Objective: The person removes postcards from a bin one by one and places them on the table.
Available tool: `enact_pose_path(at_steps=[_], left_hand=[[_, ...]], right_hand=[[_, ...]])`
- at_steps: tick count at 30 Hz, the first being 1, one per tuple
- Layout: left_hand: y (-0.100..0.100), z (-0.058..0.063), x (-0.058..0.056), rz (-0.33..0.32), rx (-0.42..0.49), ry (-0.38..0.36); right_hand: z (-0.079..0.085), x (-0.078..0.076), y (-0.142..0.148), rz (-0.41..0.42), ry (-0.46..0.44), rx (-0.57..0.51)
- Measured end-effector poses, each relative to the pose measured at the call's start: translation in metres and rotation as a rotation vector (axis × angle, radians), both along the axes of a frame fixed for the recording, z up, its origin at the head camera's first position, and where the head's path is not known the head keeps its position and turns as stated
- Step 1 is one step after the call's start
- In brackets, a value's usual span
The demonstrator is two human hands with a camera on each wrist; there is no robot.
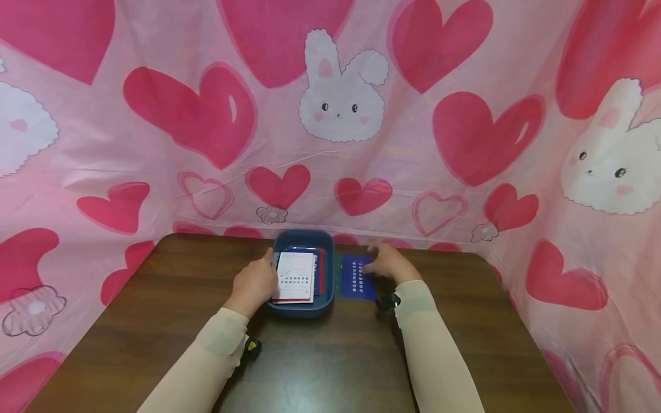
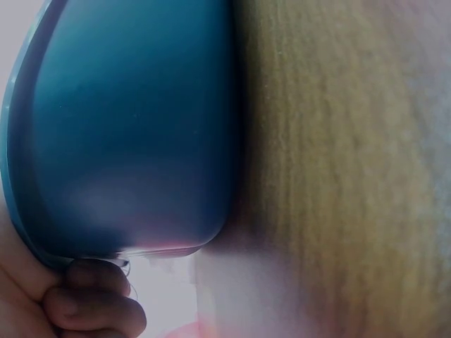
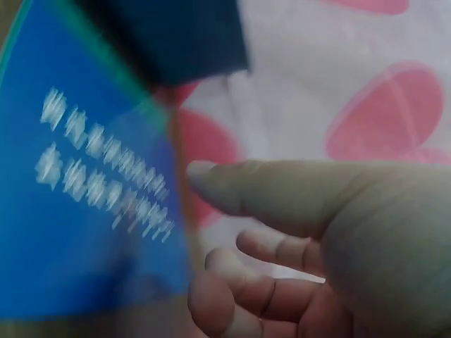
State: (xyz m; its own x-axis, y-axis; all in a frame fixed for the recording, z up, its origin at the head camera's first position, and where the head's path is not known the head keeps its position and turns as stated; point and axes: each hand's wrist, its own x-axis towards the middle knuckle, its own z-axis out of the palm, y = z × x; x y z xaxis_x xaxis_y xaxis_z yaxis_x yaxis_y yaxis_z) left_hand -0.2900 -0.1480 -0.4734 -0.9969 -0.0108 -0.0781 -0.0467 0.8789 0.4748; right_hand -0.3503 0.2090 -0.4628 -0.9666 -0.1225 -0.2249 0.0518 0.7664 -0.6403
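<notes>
While the left hand [image 1: 255, 285] and the right hand [image 1: 389, 264] work side by side, a broad pink cloth [image 1: 356, 158] hangs in soft creases beyond both, printed with red hearts [image 1: 475, 152] and scallop-edged white rabbits [image 1: 341, 115], the outermost sliced off by the frame. Beneath them runs the table [image 1: 310, 355], brown, streaked with wood grain, its near edge out of sight.

Now the tub [image 1: 302, 312]: smooth, dark blue, round-cornered, standing just inside the left hand, whose bent fingers have hold of its rim; the left wrist view catches them bunched against the edge, the thumb hard to make out. Inside, right beside that grip, lies a white booklet [image 1: 294, 275], flat and printed, covering most of what is under it, so only a red edge [image 1: 322, 272] and a sliver of blue peek out.

Over at the right hand, the blue booklet [image 1: 356, 287] lies flat between that hand and the tub, its white lettering smeared in the right wrist view. Thumb stretched, fingers loosely bent, a clear gap between: that hand grasps nothing, and whether it touches the booklet, I cannot tell.
</notes>
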Motion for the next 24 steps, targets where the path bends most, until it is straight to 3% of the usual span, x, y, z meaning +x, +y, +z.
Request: enact_pose_path(at_steps=[6, 11, 18, 24], left_hand=[[0.004, 0.001, 0.001, -0.003, -0.002, -0.004], [0.005, 0.002, 0.002, -0.001, -0.017, 0.008], [0.003, 0.004, 0.002, 0.001, -0.019, -0.004], [0.002, 0.004, 0.0, 0.002, -0.027, -0.023]], right_hand=[[0.022, 0.007, -0.016, 0.088, 0.052, -0.071], [0.042, 0.01, -0.057, 0.118, 0.089, -0.084], [0.06, 0.005, -0.125, 0.216, 0.032, -0.096], [0.062, 0.001, -0.163, 0.221, -0.016, -0.056]])
